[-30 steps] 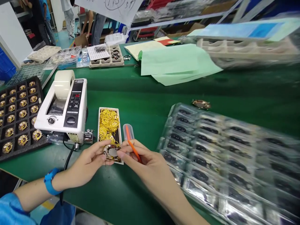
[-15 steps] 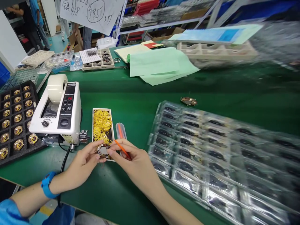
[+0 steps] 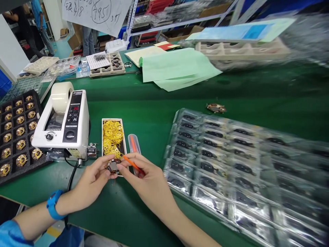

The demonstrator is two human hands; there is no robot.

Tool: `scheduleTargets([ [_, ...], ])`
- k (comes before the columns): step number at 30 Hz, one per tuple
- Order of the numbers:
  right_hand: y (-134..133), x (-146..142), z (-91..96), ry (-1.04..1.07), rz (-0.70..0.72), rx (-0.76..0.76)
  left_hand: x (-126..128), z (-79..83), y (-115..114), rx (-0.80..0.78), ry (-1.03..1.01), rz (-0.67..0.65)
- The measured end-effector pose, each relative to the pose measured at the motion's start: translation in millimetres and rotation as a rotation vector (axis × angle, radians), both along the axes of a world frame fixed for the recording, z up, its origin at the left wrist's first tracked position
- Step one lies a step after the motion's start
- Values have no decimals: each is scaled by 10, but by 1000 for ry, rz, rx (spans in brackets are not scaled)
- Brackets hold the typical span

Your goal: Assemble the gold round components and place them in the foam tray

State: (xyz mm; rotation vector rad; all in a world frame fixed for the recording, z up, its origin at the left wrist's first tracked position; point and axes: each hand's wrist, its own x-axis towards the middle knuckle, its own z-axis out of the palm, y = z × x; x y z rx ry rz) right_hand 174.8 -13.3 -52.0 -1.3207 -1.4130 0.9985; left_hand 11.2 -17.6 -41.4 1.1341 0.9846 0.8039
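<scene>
My left hand (image 3: 89, 180) pinches a small round part (image 3: 112, 166) with a dark centre and gold rim, held just above the green table. My right hand (image 3: 147, 178) touches the same part with its fingertips and grips a thin orange stick (image 3: 131, 164) that points toward it. Right behind the part lies a narrow box of yellow rubber bands (image 3: 112, 136). A clear tube with orange sticks (image 3: 133, 144) lies beside that box.
A white tape dispenser (image 3: 63, 120) stands at the left, with a black tray of gold round parts (image 3: 15, 130) beyond it. Rows of bagged dark parts (image 3: 231, 161) cover the right. Green paper sheets (image 3: 177, 67) and trays lie at the back; people stand far left.
The view has shifted slightly. My hands stay together on the small part, now a little lower and left, and the orange stick's tip has come closer to the part.
</scene>
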Motion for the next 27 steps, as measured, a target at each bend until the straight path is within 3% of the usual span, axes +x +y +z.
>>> scheduleTargets([
  [16,-58,-85,-49,-259,-29,213,144,-72,10,-53,-54,199],
  [27,-92,-89,-126,-453,-56,391,137,-71,26,-79,-38,241],
])
